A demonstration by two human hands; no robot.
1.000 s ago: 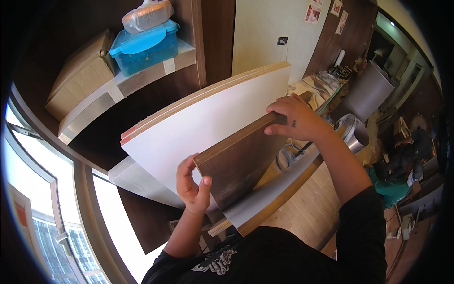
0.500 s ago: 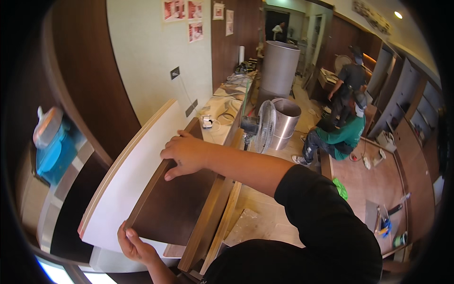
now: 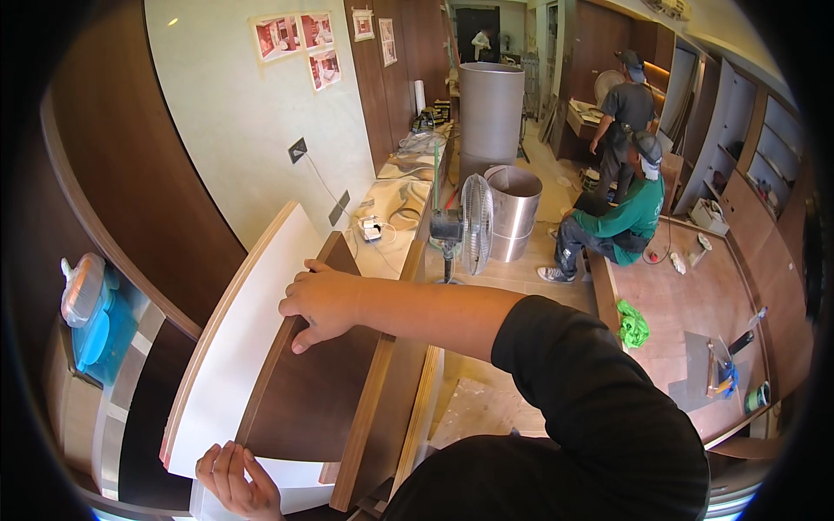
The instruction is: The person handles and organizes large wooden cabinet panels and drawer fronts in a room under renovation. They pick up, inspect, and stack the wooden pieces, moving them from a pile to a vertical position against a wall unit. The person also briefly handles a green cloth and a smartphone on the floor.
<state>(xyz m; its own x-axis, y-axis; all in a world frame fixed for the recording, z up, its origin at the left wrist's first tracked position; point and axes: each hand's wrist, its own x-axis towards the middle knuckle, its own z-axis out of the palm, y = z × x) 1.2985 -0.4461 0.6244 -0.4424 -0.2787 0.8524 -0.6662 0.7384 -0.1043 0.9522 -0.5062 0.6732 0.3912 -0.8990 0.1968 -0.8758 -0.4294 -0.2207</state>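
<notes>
Hands are set at opposite ends of a dark brown panel (image 3: 321,391), which is held tilted against a larger white board (image 3: 252,339) with a pale plywood edge; the right hand (image 3: 326,304) is laid over the panel's upper edge, fingers spread and curled down over it, so the grip is a loose hooked one rather than a closed fist; the left hand (image 3: 234,478) is cupped beneath the panel's lower corner, fingers bent upward in support, with nothing fully enclosed. A lighter wooden plank (image 3: 373,408) is seen just beside the panel on its right. Behind the boards, a long counter (image 3: 387,221) littered with cables is run along the wall, and a standing fan (image 3: 469,230) is placed near its end; a blue lidded container (image 3: 91,326) is kept on a shelf to the left. Two other people are at work well apart, beyond a metal cylinder (image 3: 512,213). Slipping is judged the main risk: the panel is borne only by open fingers, so it could slide down the smooth white face and pinch the lower fingers; the plank could also be knocked.
</notes>
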